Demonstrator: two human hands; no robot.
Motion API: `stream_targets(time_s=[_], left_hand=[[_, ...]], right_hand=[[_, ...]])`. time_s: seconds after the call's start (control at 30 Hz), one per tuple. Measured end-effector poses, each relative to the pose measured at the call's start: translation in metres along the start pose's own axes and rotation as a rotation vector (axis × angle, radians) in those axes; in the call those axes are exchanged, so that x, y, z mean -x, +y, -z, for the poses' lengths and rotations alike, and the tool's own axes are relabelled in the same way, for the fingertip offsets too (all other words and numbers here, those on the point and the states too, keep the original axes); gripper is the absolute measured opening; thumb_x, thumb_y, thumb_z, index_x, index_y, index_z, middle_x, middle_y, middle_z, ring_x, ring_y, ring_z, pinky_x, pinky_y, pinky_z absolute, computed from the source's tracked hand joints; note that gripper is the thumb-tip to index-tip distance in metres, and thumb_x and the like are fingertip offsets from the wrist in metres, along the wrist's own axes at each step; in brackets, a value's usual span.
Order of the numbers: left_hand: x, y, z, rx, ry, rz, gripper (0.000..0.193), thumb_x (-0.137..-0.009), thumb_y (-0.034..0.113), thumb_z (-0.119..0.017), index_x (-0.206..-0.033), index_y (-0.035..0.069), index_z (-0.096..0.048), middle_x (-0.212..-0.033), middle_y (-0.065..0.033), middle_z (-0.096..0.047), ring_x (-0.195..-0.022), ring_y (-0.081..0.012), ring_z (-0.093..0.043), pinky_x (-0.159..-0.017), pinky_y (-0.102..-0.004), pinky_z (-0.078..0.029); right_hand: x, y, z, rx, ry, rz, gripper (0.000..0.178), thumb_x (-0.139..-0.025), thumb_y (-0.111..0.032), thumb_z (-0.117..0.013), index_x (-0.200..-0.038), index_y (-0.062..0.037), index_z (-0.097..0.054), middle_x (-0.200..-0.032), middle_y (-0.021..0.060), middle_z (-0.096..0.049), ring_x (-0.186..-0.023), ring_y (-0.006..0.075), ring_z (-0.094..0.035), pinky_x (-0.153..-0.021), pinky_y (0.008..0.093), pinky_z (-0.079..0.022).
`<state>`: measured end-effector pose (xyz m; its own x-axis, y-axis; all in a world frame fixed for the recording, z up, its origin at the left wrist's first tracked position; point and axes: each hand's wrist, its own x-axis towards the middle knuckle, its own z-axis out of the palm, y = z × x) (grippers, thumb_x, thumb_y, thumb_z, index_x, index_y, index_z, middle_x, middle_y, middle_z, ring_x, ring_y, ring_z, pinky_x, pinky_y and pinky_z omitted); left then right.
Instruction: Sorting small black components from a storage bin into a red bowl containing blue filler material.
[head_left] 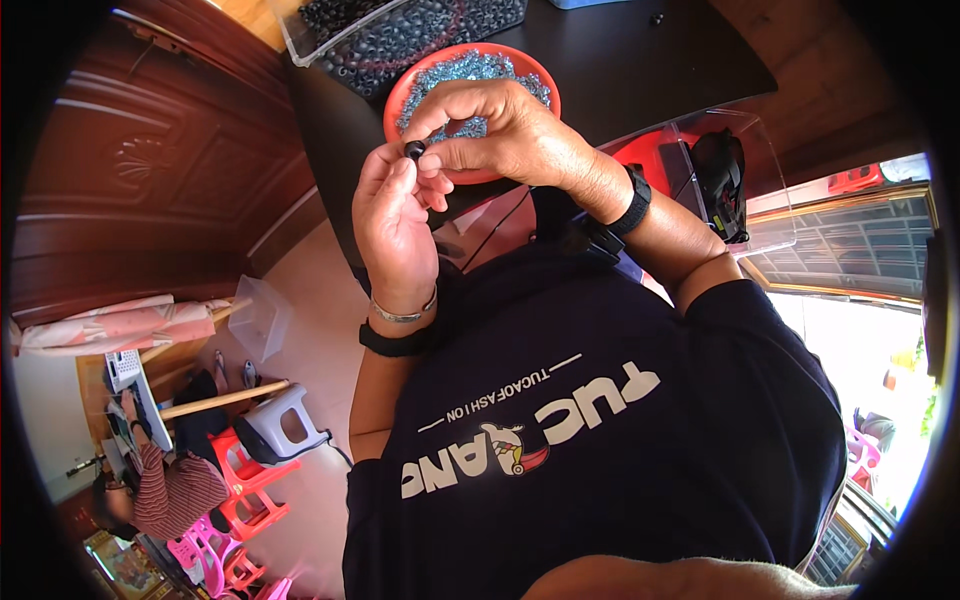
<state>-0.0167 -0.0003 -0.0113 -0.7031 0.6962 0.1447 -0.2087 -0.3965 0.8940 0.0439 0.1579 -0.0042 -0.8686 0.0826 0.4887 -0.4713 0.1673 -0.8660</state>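
Observation:
My left hand (397, 235) is raised in front of the table edge, thumb and fingers pinching a small black round cap-like piece (415, 150). From the right, my right hand (525, 135) reaches over with its index finger and thumb closed on the same piece. Whether a second, smaller part sits between the fingertips is hidden. Just beyond the hands stands a red bowl (553, 95) filled with small shiny bluish-clear parts (470, 68). My right hand covers some of its contents.
A clear bin (300, 50) full of black round pieces stands at the back left of the black table (650, 75). One small black piece (656, 19) lies farther right. A clear box (770, 190) with black items is at the right. Someone in stripes (180, 490) sits at far left near stools.

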Motion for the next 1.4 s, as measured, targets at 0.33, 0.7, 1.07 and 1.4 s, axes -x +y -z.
stream_targets(time_s=[0.33,0.7,1.07,1.4], left_hand=[[-0.004,-0.009,0.015,0.38,-0.172,0.081,0.025,-0.095,0.025,-0.047,-0.102,0.0,-0.051,-0.09,-0.01,-0.053,-0.077,-0.0207,-0.052,-0.065,-0.0307,-0.042],[-0.006,-0.013,0.017,0.406,-0.198,0.167,0.028,-0.095,0.025,-0.045,-0.105,0.0,-0.051,-0.087,-0.0082,-0.05,-0.076,-0.0209,-0.052,-0.065,-0.0312,-0.042],[0.01,-0.026,0.022,0.397,-0.14,0.232,0.029,-0.094,0.024,-0.047,-0.111,0.0,-0.05,-0.088,-0.0074,-0.051,-0.076,-0.0194,-0.051,-0.064,-0.0287,-0.041],[0.01,-0.034,0.044,0.503,-0.09,0.253,0.02,-0.095,0.023,-0.046,-0.099,0.005,-0.051,-0.088,-0.0065,-0.048,-0.077,-0.0188,-0.049,-0.062,-0.0275,-0.039]], right_hand=[[0.003,-0.017,-0.003,0.147,-0.006,0.069,0.023,-0.076,-0.005,-0.075,-0.097,-0.0033,-0.067,-0.093,0.0044,-0.064,-0.09,0.0158,-0.061,-0.082,0.029,-0.049],[0.008,-0.019,-0.003,0.147,-0.001,0.106,0.021,-0.078,-0.004,-0.073,-0.098,-0.0026,-0.067,-0.095,0.0063,-0.063,-0.092,0.017,-0.061,-0.081,0.0307,-0.05],[0.015,-0.01,-0.005,0.363,0.027,0.103,0.015,-0.076,-0.005,-0.073,-0.089,-0.0034,-0.067,-0.093,0.0081,-0.063,-0.087,0.0233,-0.064,-0.074,0.0315,-0.051],[0.019,0.016,0.054,1.203,-0.185,-0.071,0.013,-0.073,-0.017,-0.069,-0.083,-0.0086,-0.067,-0.081,0.0073,-0.061,-0.084,0.0266,-0.061,-0.072,0.0378,-0.05]])
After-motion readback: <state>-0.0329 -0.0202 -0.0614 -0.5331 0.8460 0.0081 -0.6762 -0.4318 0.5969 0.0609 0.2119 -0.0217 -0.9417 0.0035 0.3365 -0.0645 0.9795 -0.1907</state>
